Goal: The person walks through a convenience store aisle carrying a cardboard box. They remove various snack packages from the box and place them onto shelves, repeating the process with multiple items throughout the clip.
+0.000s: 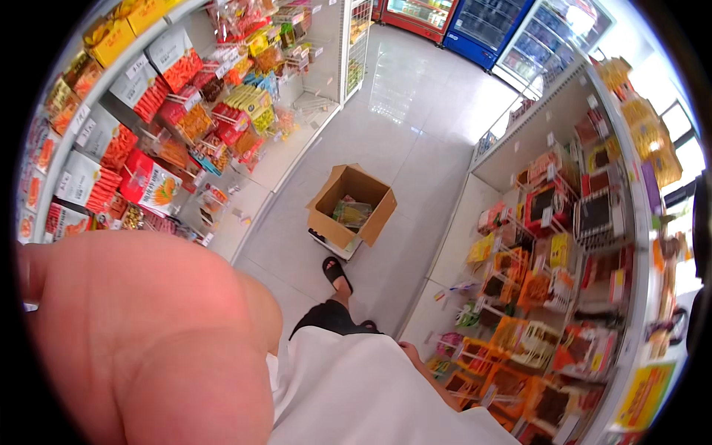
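My left hand [150,328] looms very near the camera at the lower left, palm towards it; its fingers run out at the picture's edge, so whether they are bent is hidden. Low at the centre right, my right hand [410,351] hangs by the white shirt, partly hidden by it, beside the right shelf. An open cardboard box [378,216] stands on the aisle floor beyond my sandalled foot, on a low white and black base [344,253]. Some plastic-wrapped packets [352,213] lie inside the box.
Packaged snacks [161,186] hang on hooks on the left shelf unit [286,153]. The right shelf unit [445,231] holds more hanging packets [509,278]. A red-framed display fridge [414,19] and a blue-framed one [473,47] stand at the aisle's far end.
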Tool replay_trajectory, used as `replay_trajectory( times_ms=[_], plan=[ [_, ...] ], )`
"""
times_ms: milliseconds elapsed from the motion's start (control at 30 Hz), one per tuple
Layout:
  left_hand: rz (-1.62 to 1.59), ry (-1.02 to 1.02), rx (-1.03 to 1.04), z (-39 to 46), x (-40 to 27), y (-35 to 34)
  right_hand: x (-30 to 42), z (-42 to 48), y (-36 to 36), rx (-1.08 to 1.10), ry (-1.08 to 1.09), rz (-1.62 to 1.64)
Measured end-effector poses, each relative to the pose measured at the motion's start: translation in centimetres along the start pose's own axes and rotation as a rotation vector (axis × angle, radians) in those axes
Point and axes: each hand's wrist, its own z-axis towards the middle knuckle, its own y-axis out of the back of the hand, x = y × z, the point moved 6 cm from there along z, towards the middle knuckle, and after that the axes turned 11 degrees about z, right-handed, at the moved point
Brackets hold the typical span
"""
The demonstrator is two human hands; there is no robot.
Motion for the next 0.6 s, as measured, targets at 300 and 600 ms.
replay_trajectory(
  times_ms=[300, 600],
  plan=[
    [0.361, 1.117, 0.003, -23.6, 24.5, 2.5, 11.3, 0.4, 9.1, -0.106, -0.011, 0.197],
    [0.616, 2.291, 0.625, -64.4, 15.6, 8.6, 18.6, 4.8, 11.8, -0.251, 0.053, -0.005]
  ],
)
